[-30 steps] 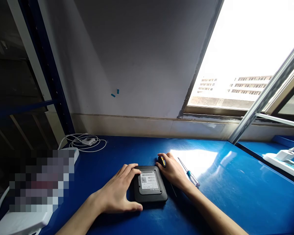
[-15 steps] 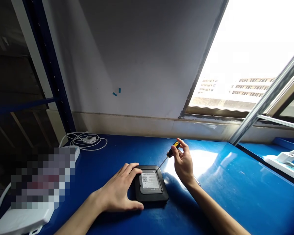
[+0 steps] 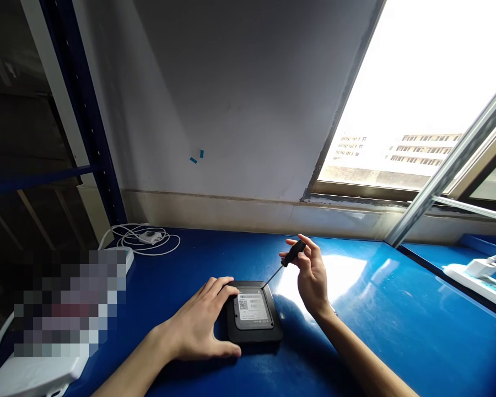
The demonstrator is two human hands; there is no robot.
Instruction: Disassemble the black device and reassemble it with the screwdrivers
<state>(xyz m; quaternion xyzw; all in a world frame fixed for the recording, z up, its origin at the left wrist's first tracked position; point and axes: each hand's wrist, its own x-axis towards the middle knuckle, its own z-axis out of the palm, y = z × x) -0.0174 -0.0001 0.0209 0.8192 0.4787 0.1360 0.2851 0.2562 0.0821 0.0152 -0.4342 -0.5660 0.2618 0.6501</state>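
A flat black device [image 3: 275, 325] with rounded corners lies on the blue tabletop, a white printed label [image 3: 253, 306] with a square code on its raised panel. My left hand [image 3: 200, 320] braces it from the left: fingertips rest on its far left corner, with the thumb by the near left edge. Between the fingers and thumb of my right hand [image 3: 313, 278] is a screwdriver [image 3: 294, 253] with a black handle. Its thin shaft slants down to the left, and the tip meets the panel's far right corner, where the screw itself is too small to make out.
A coiled white cable with an adapter [image 3: 151, 237] lies at the back left. White power strips stand at the left, partly pixelated, and at the right [image 3: 479, 278]. A metal post [image 3: 413, 215] rises near the window; a wall bounds the table's far side.
My right hand's fingers have loosened and spread around the screwdriver handle, which has turned so its yellow mark is mostly hidden. The left hand and the device stay nearly in place.
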